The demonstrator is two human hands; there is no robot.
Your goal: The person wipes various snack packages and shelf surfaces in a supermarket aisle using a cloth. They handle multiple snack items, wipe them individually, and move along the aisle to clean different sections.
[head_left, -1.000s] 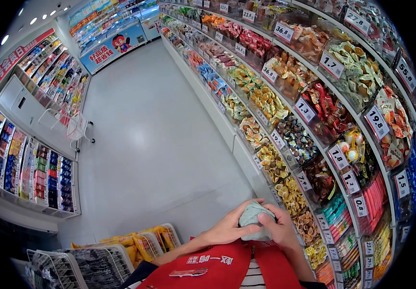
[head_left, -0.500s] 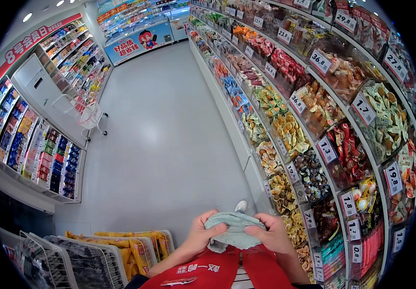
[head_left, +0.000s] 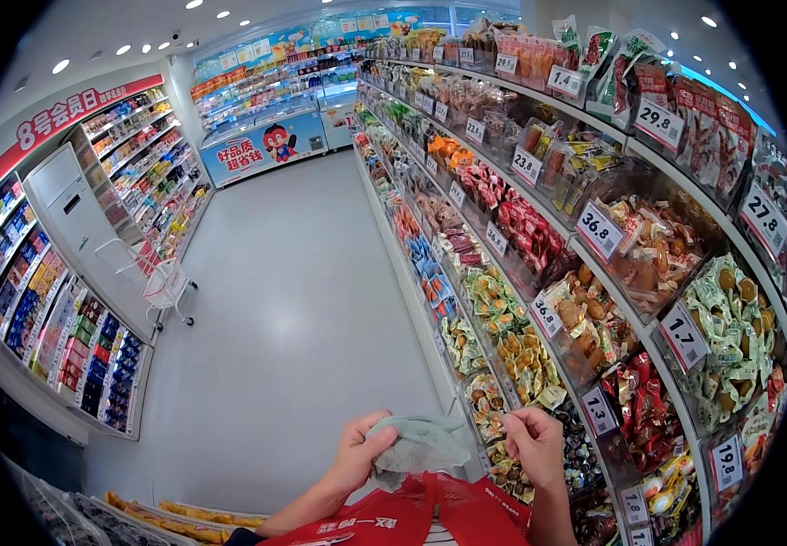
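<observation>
In front of my red apron (head_left: 370, 526), a pale grey-green cloth (head_left: 422, 446) hangs from my left hand (head_left: 354, 462). The left thumb presses on top of its left end, and the rest of the cloth spreads loosely to the right. My right hand (head_left: 536, 448) is raised apart from the cloth, beside the candy shelves, with its fingers curled in and the thumb against them. Whether anything small is pinched there cannot be made out.
Tall shelves of wrapped snacks (head_left: 621, 314) with price tags run along the right. A small white cart (head_left: 167, 284) stands at left by a white cabinet (head_left: 75, 214). A blue freezer (head_left: 266, 150) is at the far end. Wire racks with yellow packets (head_left: 170, 523) sit at lower left.
My right hand has let go of the cloth and moved away to the right. The left hand still holds it. The view has tilted up, showing more ceiling and upper shelves.
</observation>
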